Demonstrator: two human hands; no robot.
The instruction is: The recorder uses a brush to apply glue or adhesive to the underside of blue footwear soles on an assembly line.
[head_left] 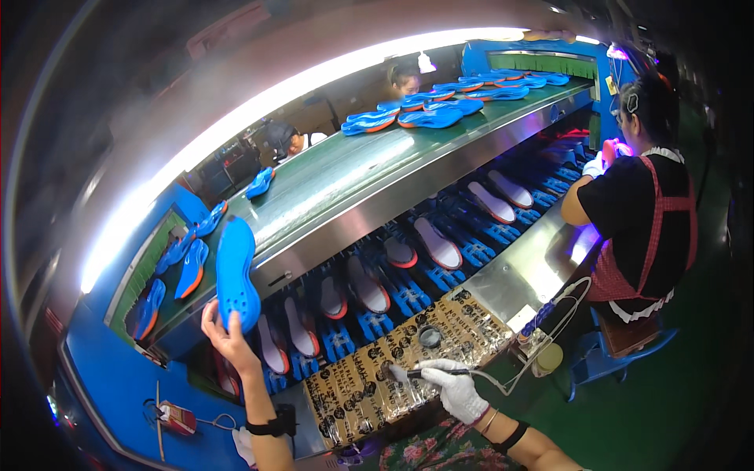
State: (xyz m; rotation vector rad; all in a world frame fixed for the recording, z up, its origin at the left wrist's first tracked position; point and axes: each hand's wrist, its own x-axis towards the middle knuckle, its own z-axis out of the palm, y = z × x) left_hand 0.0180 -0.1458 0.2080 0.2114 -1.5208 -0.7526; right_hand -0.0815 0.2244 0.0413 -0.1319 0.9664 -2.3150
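My bare left hand (226, 339) grips a blue shoe sole (236, 263) by its lower end, where several small holes show. The sole stands upright beside the conveyor's left end. In its white glove, my right hand (459, 396) holds a dark-handled brush (399, 372) over the printed cardboard (353, 388). A pale cord or tube seems to run from the handle toward the right. Just beyond the brush, a small grey cup (430, 336) sits on the cardboard.
Blue soles with orange edges (430, 118) lie on the green upper conveyor belt (338, 177). White-bottomed shoes (437, 243) sit on blue holders along the lower line. At right, a person in a red apron (648, 204) sits near a blue stool (620, 361). A red box (177, 418) lies lower left.
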